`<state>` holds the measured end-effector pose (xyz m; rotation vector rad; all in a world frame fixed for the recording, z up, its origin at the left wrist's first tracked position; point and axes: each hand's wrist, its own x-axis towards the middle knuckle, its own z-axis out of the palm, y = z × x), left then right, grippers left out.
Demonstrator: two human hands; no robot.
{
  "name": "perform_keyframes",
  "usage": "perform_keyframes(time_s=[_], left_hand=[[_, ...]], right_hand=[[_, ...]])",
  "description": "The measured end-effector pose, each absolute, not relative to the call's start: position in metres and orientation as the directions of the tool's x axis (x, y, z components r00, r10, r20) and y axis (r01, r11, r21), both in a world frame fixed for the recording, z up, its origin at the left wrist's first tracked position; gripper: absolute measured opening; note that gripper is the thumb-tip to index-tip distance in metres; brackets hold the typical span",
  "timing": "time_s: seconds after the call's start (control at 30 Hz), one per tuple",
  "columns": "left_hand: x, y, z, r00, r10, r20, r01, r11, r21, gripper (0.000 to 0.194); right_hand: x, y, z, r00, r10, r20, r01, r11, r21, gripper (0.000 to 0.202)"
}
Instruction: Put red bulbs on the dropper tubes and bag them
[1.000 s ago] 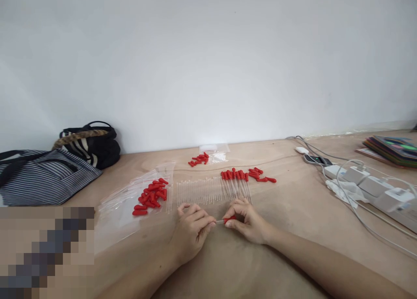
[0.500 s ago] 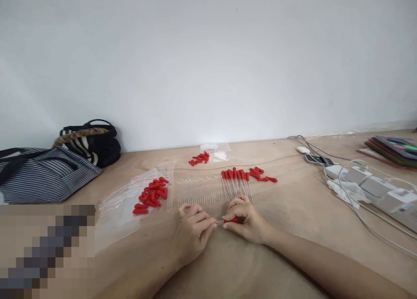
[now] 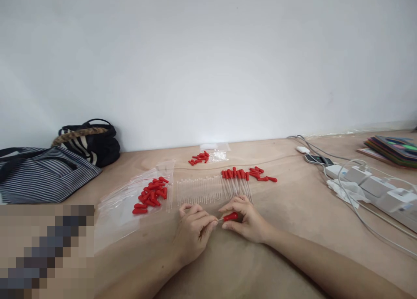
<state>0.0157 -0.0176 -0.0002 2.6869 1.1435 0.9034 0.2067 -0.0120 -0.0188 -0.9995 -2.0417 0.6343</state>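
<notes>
My left hand (image 3: 196, 228) pinches the thin glass tube of a dropper between thumb and fingertips. A red rubber bulb (image 3: 231, 217) sits on the tube's right end. My right hand (image 3: 246, 218) is around the bulb, thumb and index finger apart; the bulb shows in the gap between them. Just beyond my hands lies a row of bare glass tubes (image 3: 198, 190). To its right, several droppers with red bulbs (image 3: 235, 173) lie side by side, partly hidden by my right fingers.
Loose red bulbs (image 3: 151, 195) lie on clear plastic bags (image 3: 120, 216) at left. More loose bulbs (image 3: 257, 173) and a small bag (image 3: 219, 153) are farther back. A striped bag (image 3: 48, 173) stands far left. A power strip with chargers (image 3: 378, 184) and cables is at right.
My right thumb and index finger have parted, so more of the red bulb shows. The bulb tilts up slightly. My left hand keeps its pinch on the tube.
</notes>
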Motion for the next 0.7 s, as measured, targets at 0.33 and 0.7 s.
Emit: perform_keyframes(time_s=[0.33, 0.7], left_hand=[[0.015, -0.016, 0.002, 0.555, 0.718, 0.419, 0.647, -0.69, 0.324, 0.02], [0.017, -0.015, -0.005, 0.477, 0.809, 0.345, 0.657, -0.588, 0.472, 0.025]], right_hand=[[0.203, -0.011, -0.02, -0.378, 0.825, 0.419, 0.408, 0.555, -0.725, 0.009], [0.196, -0.008, -0.018, -0.166, 0.944, 0.285, 0.096, 0.303, -0.948, 0.023]])
